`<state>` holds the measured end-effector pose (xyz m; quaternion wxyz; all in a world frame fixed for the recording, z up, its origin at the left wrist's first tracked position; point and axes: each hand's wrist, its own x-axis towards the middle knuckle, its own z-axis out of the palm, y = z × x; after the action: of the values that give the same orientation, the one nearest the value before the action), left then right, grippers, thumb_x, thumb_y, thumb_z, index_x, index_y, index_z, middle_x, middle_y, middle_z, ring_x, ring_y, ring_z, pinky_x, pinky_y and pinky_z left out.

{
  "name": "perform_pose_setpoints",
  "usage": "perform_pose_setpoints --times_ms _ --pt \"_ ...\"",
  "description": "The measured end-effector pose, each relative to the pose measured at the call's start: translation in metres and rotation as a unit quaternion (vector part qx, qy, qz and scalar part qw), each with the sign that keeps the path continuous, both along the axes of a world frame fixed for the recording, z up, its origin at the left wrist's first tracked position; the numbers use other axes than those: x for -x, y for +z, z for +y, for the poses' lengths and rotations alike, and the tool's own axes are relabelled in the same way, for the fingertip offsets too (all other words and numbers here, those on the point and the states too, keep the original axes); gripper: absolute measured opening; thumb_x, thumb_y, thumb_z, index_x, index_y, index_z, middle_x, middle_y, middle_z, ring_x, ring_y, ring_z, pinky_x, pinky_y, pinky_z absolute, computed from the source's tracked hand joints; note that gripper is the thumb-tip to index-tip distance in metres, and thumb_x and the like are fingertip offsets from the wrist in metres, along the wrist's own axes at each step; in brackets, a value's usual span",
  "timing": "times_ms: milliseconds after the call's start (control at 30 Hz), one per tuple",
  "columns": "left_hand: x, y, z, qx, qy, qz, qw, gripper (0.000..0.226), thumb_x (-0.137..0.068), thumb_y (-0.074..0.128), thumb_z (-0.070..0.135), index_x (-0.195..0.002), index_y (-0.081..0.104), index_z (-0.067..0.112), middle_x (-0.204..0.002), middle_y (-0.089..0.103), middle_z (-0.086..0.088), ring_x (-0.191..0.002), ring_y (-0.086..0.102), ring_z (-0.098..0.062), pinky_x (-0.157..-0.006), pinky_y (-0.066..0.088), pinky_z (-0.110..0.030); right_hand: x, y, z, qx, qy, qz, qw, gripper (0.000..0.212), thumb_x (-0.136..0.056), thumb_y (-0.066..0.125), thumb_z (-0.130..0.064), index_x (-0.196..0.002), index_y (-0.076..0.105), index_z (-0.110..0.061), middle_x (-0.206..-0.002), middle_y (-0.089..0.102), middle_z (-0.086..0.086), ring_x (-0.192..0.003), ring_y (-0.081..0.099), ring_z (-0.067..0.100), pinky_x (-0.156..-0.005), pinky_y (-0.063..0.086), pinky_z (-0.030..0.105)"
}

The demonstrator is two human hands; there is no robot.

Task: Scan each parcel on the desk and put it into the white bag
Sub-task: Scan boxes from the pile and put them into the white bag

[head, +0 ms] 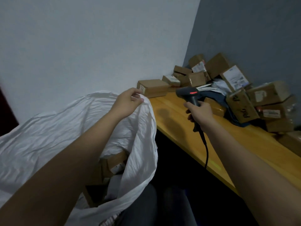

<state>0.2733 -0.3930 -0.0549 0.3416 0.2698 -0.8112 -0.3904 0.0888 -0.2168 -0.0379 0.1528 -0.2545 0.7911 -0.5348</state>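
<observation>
Now the left hand (126,101) pinches the white bag (143,144) rim open; the right hand (199,114) grips the scanner (189,95); next, probably, scanning another parcel (153,88) on the desk (179,124).

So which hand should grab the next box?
Probably the left hand: it only pinches the bag rim, close to the nearest box. The right hand grips the scanner.

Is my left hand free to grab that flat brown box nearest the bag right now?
Probably not yet: the left hand is pinching the white bag rim. The flat box lies just beyond with nothing between, so letting go should free the way.
</observation>
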Motion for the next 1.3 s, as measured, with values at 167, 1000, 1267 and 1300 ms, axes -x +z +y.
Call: perform_pose_setpoints --times_ms 167,1000,1267,1300 --pt "0.09 0.024 0.044 0.045 -0.085 -0.01 0.995 0.023 -0.093 0.062 0.024 -0.113 0.064 0.013 -0.1 0.062 0.002 -0.086 0.055 -0.008 -0.069 0.04 -0.013 0.056 -0.001 0.056 -0.001 -0.099 0.045 0.994 0.02 -0.09 0.064 -0.028 -0.081 0.056 -0.012 -0.076 0.061 0.008 -0.056 0.055 0.019 -0.053 0.045 0.031" --pt "0.468 0.036 0.243 0.18 -0.199 -0.099 0.958 0.086 -0.093 0.055 0.046 -0.153 0.005 0.01 -0.161 0.006 -0.009 -0.148 0.004 -0.03 -0.114 0.025 -0.049 0.259 0.031 0.262 0.069 -0.364 0.042 0.928 0.016 -0.09 0.063 -0.024 -0.096 0.056 -0.01 -0.077 0.059 0.011 -0.061 0.056 0.02 -0.058 0.049 0.032" --pt "0.53 0.047 0.242 0.121 -0.203 -0.08 0.968 0.091 -0.084 0.055 0.066 -0.15 0.016 0.018 -0.157 0.019 -0.011 -0.145 0.013 -0.034 -0.111 0.025 -0.058 0.285 0.028 0.258 0.098 -0.359 0.02 0.928 0.02 -0.093 0.063 -0.022 -0.103 0.055 -0.007 -0.074 0.057 0.009 -0.054 0.053 0.016 -0.055 0.046 0.027" --pt "0.533 0.047 0.243 0.092 -0.205 -0.086 0.971 0.087 -0.082 0.058 0.065 -0.147 0.02 0.021 -0.155 0.023 -0.013 -0.143 0.016 -0.037 -0.108 0.029 -0.058 0.287 0.026 0.259 0.103 -0.358 0.016 0.928 0.017 -0.092 0.063 -0.021 -0.1 0.054 -0.009 -0.074 0.057 0.009 -0.055 0.053 0.016 -0.056 0.046 0.027"
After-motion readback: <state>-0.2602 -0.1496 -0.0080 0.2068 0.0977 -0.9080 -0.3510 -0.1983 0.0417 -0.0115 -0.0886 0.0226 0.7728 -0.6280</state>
